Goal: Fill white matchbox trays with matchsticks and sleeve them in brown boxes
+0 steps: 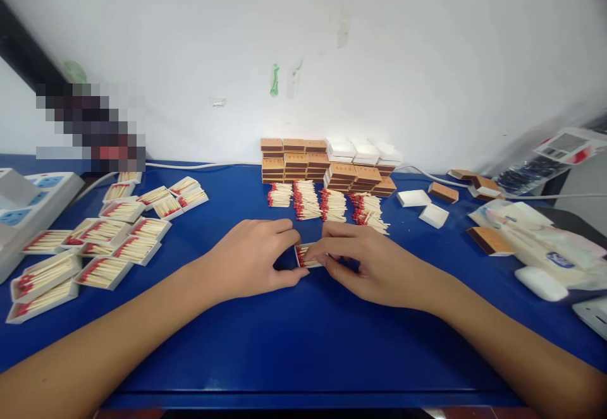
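Observation:
A small white matchbox tray (pixel 310 255) with red-tipped matches in it lies on the blue table between my hands. My left hand (pixel 258 253) curls around its left end, thumb in front and fingers behind. Bent over the right part is my right hand (pixel 365 258), its fingertips closed on the matches in the tray and hiding much of it. Just behind, loose matches lie in several piles, among them a left pile (pixel 279 194) and a right pile (pixel 370 210). Beyond these, brown matchboxes (pixel 296 161) and white trays (pixel 365 150) are stacked against the wall.
Many filled trays (pixel 107 232) spread over the table's left side, near a white power strip (pixel 52 198). At right lie empty trays (pixel 413 198), brown matchbox covers (pixel 490 241), a tissue pack (pixel 559 251) and a white rounded case (pixel 541 282). A white cable (pixel 199 166) runs along the wall.

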Available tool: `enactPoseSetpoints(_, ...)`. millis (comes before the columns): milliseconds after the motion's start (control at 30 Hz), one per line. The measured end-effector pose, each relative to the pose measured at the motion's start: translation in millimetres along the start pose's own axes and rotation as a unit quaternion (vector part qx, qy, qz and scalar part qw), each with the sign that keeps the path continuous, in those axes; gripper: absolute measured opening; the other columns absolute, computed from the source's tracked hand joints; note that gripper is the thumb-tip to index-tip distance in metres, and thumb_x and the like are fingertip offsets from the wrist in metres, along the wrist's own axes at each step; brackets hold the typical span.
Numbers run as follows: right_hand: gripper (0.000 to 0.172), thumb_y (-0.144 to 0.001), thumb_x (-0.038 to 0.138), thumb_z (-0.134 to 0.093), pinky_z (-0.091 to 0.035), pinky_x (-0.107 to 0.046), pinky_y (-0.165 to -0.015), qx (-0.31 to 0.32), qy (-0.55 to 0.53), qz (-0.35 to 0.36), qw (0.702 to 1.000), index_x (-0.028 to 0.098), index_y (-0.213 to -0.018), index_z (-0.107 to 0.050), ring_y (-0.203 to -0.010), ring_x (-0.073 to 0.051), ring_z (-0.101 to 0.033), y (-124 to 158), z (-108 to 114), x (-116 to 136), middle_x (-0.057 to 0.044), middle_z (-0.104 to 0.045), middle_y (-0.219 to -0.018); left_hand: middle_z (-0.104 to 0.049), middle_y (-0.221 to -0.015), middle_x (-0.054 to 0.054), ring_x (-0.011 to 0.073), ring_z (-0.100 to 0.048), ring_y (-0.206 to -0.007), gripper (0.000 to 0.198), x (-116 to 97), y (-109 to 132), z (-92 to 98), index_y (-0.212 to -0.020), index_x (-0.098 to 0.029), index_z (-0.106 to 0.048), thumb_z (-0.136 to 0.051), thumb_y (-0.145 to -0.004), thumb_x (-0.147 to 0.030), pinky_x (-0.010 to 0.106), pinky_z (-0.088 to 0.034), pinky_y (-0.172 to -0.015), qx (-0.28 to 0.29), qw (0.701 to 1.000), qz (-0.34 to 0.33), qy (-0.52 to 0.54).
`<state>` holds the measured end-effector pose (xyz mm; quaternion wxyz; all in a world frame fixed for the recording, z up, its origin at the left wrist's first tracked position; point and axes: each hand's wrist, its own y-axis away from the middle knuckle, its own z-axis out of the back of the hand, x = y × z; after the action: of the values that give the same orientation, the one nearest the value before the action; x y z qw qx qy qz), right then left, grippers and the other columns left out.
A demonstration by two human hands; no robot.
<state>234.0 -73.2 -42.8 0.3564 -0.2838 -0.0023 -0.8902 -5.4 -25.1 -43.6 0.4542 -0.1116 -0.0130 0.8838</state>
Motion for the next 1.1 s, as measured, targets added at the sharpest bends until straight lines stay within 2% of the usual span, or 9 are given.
enactPoseSetpoints(133,0.025,-0.103,0.014,-0.051,-0.043,-0.029,-0.063,0.002,0.006,0.005,1.0,0.022,-0.103,-0.075,-0.072,-0.015,-0.058,-0.6,1.1,-3.2,-0.003,-0.062,-0.09,-0.068,-0.091,0.0,0.0168,-0.064,-0.073,0.028,0.2,0.6,-0.5,-0.103,-0.019,-0.073,-0.069,-0.096,-0.046,0.031,-0.039,-0.063,0.0,1.0,0.0,0.002)
enactPoseSetpoints(200,0.021,-0.102,0.016,-0.054,-0.043,-0.03,-0.064,-0.046,0.036,-0.011,0.998,0.022,-0.104,-0.074,-0.071,-0.016,-0.059,-0.3,5.0,-13.8,-0.003,-0.063,-0.086,-0.068,-0.092,0.0,0.0173,-0.064,-0.074,0.029,0.6,0.8,-0.5,-0.105,-0.019,-0.073,-0.068,-0.096,-0.046,0.031,-0.041,-0.064,0.002,1.0,0.0,0.002)
enactPoseSetpoints(300,0.01,-0.099,0.022,-0.061,-0.041,-0.031,-0.064,-0.125,0.119,-0.073,0.982,0.02,-0.102,-0.071,-0.068,-0.018,-0.056,2.1,15.4,-39.3,-0.002,-0.06,-0.078,-0.068,-0.092,0.0,0.0173,-0.064,-0.074,0.03,0.8,0.8,-0.3,-0.108,-0.019,-0.074,-0.068,-0.096,-0.046,0.032,-0.042,-0.065,0.005,1.0,0.003,0.002)
enactPoseSetpoints(400,0.009,-0.098,0.027,-0.063,-0.04,-0.031,-0.063,-0.113,0.166,-0.103,0.974,0.019,-0.096,-0.069,-0.071,-0.019,-0.057,4.8,23.9,-62.2,-0.003,-0.059,-0.081,-0.068,-0.092,0.0,0.0169,-0.064,-0.073,0.031,0.4,0.6,0.1,-0.109,-0.019,-0.075,-0.068,-0.096,-0.047,0.031,-0.042,-0.065,0.007,1.0,0.002,0.003)
enactPoseSetpoints(500,0.012,-0.1,0.028,-0.062,-0.041,-0.031,-0.064,-0.089,0.168,-0.104,0.976,0.02,-0.093,-0.068,-0.073,-0.02,-0.057,5.0,24.5,-72.2,-0.004,-0.059,-0.082,-0.068,-0.092,0.001,0.0168,-0.064,-0.074,0.032,-0.2,0.8,0.3,-0.109,-0.019,-0.075,-0.068,-0.096,-0.048,0.031,-0.042,-0.065,0.007,1.0,0.001,0.005)
enactPoseSetpoints(833,0.015,-0.101,0.029,-0.059,-0.04,-0.032,-0.064,-0.086,0.138,-0.11,0.98,0.021,-0.09,-0.066,-0.072,-0.019,-0.055,4.6,25.4,-65.6,-0.003,-0.058,-0.08,-0.068,-0.091,0.001,0.0166,-0.063,-0.072,0.031,-1.1,0.6,1.1,-0.109,-0.019,-0.076,-0.068,-0.096,-0.047,0.031,-0.041,-0.064,0.007,1.0,0.002,0.001)
enactPoseSetpoints(1100,0.021,-0.102,0.036,-0.062,-0.038,-0.029,-0.058,-0.038,0.01,-0.109,0.993,0.023,-0.088,-0.069,-0.063,-0.014,-0.05,4.0,27.5,-39.4,0.002,-0.057,-0.072,-0.068,-0.091,0.001,0.0167,-0.063,-0.072,0.032,1.3,0.5,-0.4,-0.108,-0.019,-0.076,-0.069,-0.096,-0.047,0.031,-0.041,-0.064,0.0,1.0,0.0,0.0)
